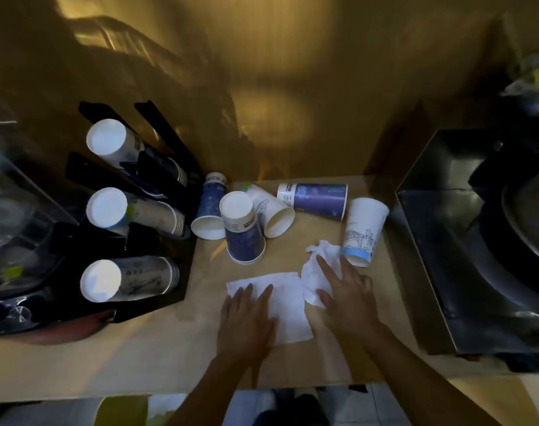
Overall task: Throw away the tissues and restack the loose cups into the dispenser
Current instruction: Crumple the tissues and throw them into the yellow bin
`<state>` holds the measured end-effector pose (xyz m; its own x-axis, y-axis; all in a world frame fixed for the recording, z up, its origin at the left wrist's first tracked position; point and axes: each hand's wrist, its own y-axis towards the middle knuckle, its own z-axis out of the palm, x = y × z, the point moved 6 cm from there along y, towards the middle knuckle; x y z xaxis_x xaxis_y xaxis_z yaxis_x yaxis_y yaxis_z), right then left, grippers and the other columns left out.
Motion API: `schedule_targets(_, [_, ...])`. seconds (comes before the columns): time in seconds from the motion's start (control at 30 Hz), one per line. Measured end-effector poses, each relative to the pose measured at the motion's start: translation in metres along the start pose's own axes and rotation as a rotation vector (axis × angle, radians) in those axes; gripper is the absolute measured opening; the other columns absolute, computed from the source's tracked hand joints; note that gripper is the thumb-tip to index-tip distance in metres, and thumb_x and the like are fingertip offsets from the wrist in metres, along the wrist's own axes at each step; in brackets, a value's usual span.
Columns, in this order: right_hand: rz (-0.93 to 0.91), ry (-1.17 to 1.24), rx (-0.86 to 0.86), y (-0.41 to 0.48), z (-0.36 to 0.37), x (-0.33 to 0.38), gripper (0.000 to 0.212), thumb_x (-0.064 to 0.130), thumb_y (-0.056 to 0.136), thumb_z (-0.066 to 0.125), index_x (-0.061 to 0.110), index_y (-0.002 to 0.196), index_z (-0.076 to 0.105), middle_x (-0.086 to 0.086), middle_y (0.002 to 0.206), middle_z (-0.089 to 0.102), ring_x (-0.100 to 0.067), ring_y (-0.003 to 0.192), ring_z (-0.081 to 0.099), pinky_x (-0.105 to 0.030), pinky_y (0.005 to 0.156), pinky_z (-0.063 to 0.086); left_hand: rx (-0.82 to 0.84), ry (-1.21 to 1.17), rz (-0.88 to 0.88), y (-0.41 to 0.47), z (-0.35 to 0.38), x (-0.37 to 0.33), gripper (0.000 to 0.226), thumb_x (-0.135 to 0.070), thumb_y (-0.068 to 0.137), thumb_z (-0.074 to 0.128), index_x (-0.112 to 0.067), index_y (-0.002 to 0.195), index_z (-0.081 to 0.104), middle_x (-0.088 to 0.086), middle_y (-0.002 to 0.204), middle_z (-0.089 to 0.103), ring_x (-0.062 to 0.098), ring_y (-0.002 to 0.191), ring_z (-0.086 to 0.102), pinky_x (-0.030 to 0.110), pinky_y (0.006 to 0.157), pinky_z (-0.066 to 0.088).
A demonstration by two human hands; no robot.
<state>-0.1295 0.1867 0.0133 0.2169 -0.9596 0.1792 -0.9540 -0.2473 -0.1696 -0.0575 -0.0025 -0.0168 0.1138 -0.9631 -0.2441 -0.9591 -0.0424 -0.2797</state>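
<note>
A flat white tissue (288,312) lies on the wooden counter, and my left hand (246,321) rests on its left part with fingers spread. My right hand (348,296) lies flat on a crumpled white tissue (319,269) just to the right. Behind them are several loose paper cups: a blue cup (243,232) standing upside down, a blue cup (209,207) and a white cup (271,213) on their sides, a purple cup (315,196) on its side, and a white cup (365,232) upside down at the right. The black dispenser (157,287) at left holds three stacks of cups.
A shiny metal box (446,241) with a dark machine on it stands at the right of the counter. A glossy brown wall rises right behind the cups. Clear plastic items sit at the far left. The counter's front edge (139,385) runs below my wrists.
</note>
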Motion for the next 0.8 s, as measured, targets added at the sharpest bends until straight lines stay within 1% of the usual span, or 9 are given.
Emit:
schedule_targets(0.1, [0.021,0.027,0.044,0.002,0.010,-0.008,0.058,0.042,0.092,0.040,0.033,0.143,0.015,-0.006,0.148,0.032,-0.023,0.130,0.036,-0.039,0.104,0.028,0.001,0.064,0.001,0.000,0.003,0.000,0.055,-0.044,0.093,0.033,-0.036,0.146,0.019,0.004,0.150,0.033,0.025,0.135,0.031,0.041,0.113,0.019])
schedule_targets(0.17, [0.013,0.015,0.062,0.004,0.016,-0.012,0.049,0.038,0.092,0.039,0.029,0.138,0.027,-0.002,0.142,0.041,-0.021,0.125,0.041,-0.037,0.100,0.028,-0.007,0.082,0.003,0.000,0.001,0.001,0.048,-0.038,0.091,0.040,-0.032,0.138,0.036,0.006,0.140,0.042,0.027,0.124,0.041,0.040,0.106,0.028])
schedule_targets(0.27, [-0.032,-0.072,0.054,0.008,0.014,-0.013,0.036,0.031,0.090,0.045,0.025,0.125,0.042,0.003,0.129,0.052,-0.017,0.115,0.048,-0.035,0.093,0.030,-0.136,0.032,0.051,0.000,-0.018,-0.007,0.026,-0.020,0.072,0.071,-0.020,0.097,0.071,0.011,0.096,0.067,0.032,0.085,0.064,0.043,0.077,0.050])
schedule_targets(0.33, [-0.041,-0.109,0.068,0.010,0.010,-0.013,0.028,0.024,0.085,0.052,0.025,0.113,0.049,0.004,0.119,0.058,-0.016,0.109,0.052,-0.034,0.090,0.030,-0.205,0.027,0.048,-0.002,-0.027,-0.010,0.019,-0.013,0.057,0.079,-0.018,0.074,0.074,0.010,0.072,0.067,0.029,0.062,0.064,0.039,0.058,0.052])
schedule_targets(0.4, [-0.049,-0.124,0.090,0.013,0.006,-0.011,0.026,0.020,0.078,0.058,0.024,0.103,0.052,0.004,0.111,0.060,-0.016,0.104,0.055,-0.032,0.088,0.030,-0.178,-0.028,-0.039,-0.003,-0.026,-0.005,0.018,-0.013,0.059,0.080,-0.017,0.076,0.075,0.011,0.075,0.067,0.031,0.067,0.062,0.040,0.062,0.050])
schedule_targets(0.5, [-0.076,-0.082,0.063,0.017,-0.002,-0.010,0.024,0.014,0.075,0.060,0.020,0.098,0.055,0.001,0.107,0.064,-0.019,0.103,0.057,-0.033,0.088,0.031,-0.200,-0.102,-0.205,-0.003,-0.026,0.005,0.018,-0.017,0.082,0.062,-0.020,0.097,0.073,0.011,0.095,0.065,0.030,0.089,0.057,0.037,0.077,0.040])
schedule_targets(0.63, [-0.122,0.242,-0.101,0.021,-0.025,-0.003,0.008,-0.002,0.075,0.059,0.002,0.081,0.061,-0.017,0.085,0.069,-0.034,0.081,0.064,-0.041,0.074,0.045,-0.331,-0.375,-0.342,-0.011,-0.033,0.012,0.019,-0.009,0.085,0.060,-0.009,0.099,0.072,0.016,0.097,0.072,0.034,0.090,0.066,0.038,0.081,0.048])
schedule_targets(0.73, [-0.124,0.320,-0.082,0.026,-0.035,0.007,0.009,0.007,0.085,0.055,0.006,0.093,0.059,-0.014,0.094,0.067,-0.027,0.086,0.062,-0.040,0.077,0.051,-0.474,-0.538,-0.379,-0.018,-0.038,0.012,0.023,-0.011,0.085,0.057,0.004,0.099,0.068,0.025,0.093,0.071,0.038,0.086,0.068,0.043,0.080,0.052])
schedule_targets(0.8, [-0.156,0.401,-0.084,0.027,-0.037,0.015,0.011,0.009,0.087,0.056,0.007,0.097,0.058,-0.013,0.098,0.067,-0.024,0.088,0.062,-0.039,0.080,0.051,-0.406,-0.594,-0.450,-0.021,-0.037,0.016,0.019,-0.014,0.089,0.054,-0.007,0.101,0.067,0.012,0.094,0.071,0.029,0.086,0.067,0.035,0.075,0.050])
